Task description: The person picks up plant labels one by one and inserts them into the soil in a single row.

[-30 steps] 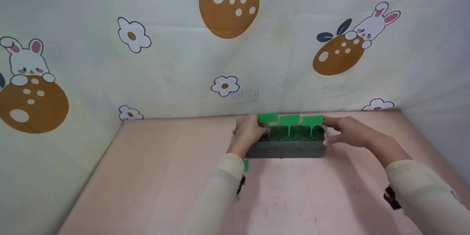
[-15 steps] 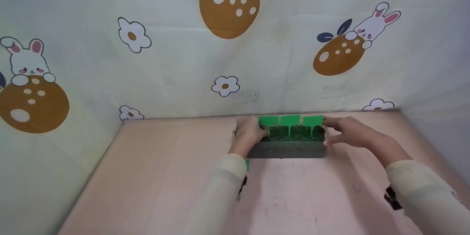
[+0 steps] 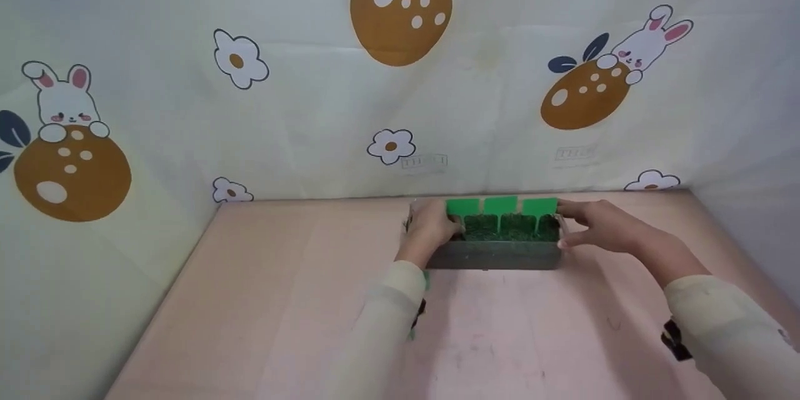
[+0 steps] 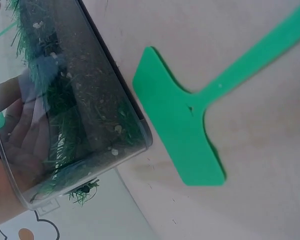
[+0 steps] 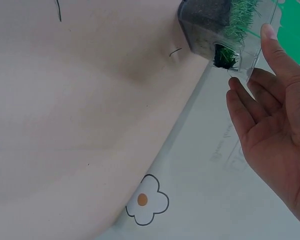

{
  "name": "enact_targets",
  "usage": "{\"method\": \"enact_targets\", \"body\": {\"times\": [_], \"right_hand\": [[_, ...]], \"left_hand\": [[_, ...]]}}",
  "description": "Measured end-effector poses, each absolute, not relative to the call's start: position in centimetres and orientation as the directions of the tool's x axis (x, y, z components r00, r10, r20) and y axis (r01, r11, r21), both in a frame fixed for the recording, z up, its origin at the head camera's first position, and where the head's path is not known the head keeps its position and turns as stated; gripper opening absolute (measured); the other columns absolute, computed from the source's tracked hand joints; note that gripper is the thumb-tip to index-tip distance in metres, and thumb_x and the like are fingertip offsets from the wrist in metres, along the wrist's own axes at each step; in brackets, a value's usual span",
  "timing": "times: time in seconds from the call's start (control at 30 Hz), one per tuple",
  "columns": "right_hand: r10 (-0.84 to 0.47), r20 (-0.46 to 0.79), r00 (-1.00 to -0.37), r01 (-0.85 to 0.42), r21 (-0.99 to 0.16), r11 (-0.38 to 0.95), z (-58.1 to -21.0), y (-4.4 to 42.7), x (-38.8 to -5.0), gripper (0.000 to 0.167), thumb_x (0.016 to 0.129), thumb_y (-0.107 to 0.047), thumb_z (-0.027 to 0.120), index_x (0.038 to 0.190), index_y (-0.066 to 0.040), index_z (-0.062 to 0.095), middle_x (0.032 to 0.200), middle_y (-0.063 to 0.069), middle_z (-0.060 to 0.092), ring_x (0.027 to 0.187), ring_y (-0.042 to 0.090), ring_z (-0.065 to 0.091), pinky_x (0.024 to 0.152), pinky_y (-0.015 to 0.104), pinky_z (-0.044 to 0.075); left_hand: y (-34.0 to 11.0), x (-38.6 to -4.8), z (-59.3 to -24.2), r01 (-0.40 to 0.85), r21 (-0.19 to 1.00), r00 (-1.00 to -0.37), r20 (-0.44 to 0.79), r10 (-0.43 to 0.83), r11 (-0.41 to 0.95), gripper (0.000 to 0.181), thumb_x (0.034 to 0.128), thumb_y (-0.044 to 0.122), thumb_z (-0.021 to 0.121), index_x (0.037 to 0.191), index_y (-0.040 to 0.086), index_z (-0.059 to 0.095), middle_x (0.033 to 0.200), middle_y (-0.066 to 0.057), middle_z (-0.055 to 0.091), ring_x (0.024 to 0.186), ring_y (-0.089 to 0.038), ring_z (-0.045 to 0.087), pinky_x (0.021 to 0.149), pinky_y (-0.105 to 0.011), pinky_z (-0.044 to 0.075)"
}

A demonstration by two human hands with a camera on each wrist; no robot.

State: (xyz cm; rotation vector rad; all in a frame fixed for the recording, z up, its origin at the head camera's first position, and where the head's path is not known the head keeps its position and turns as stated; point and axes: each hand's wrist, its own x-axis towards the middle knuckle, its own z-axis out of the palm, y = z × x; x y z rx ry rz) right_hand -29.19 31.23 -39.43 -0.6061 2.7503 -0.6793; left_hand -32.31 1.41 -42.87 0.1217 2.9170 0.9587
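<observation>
A clear plastic box [image 3: 494, 255] of soil and green grass stands near the back of the table. Several green T-shaped plant labels [image 3: 500, 205] rise from the grass in a row. At the box's left end my left hand [image 3: 431, 225] reaches over the grass and pinches the leftmost label [image 3: 462, 207] low on its stem; most fingers are hidden in the head view. In the left wrist view, curled fingers [image 4: 25, 125] show through the clear wall. My right hand [image 5: 285, 115] grips the box's right end, thumb on the front side, other fingers behind.
Another green plant label [image 4: 177, 117] lies flat on the table in front of the box, partly covered by my left forearm in the head view. A patterned cloth wall [image 3: 312, 106] rises right behind the table [image 3: 281, 294]. Small dark scraps dot the tabletop.
The leftmost label has sunk slightly, its top now about level with the others. My left hand stays at it. The right hand keeps its hold; the head view has shifted a little.
</observation>
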Motion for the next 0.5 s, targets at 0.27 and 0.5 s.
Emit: {"method": "enact_targets", "body": {"times": [0.27, 0.5], "right_hand": [[-0.44, -0.143, -0.887, -0.322, -0.492, 0.809, -39.5, 31.25, -29.19, 0.074, 0.088, -0.035, 0.075, 0.15, -0.007, 0.044, 0.154, 0.022, 0.042, 0.134, 0.052, 0.046, 0.105, 0.059, 0.044], [-0.451, -0.135, -0.882, -0.337, -0.487, 0.806, -39.34, 31.19, -29.28, 0.073, 0.089, -0.036, 0.075, 0.149, -0.007, 0.045, 0.154, 0.022, 0.042, 0.132, 0.053, 0.048, 0.104, 0.058, 0.044]], "left_hand": [[1.43, -32.22, -43.11, 0.058, 0.594, -0.992, -0.053, 0.112, 0.802, 0.035, 0.0915, 0.019, 0.069, 0.066, 0.014, 0.047, 0.066, 0.004, 0.045, 0.065, -0.015, 0.046, 0.062, -0.026, 0.039], [1.59, -32.37, -43.17, 0.038, 0.607, -0.988, -0.095, 0.12, 0.794, 0.032, 0.0929, 0.014, 0.066, 0.066, 0.014, 0.049, 0.064, 0.003, 0.048, 0.061, -0.014, 0.046, 0.057, -0.026, 0.038]]}}
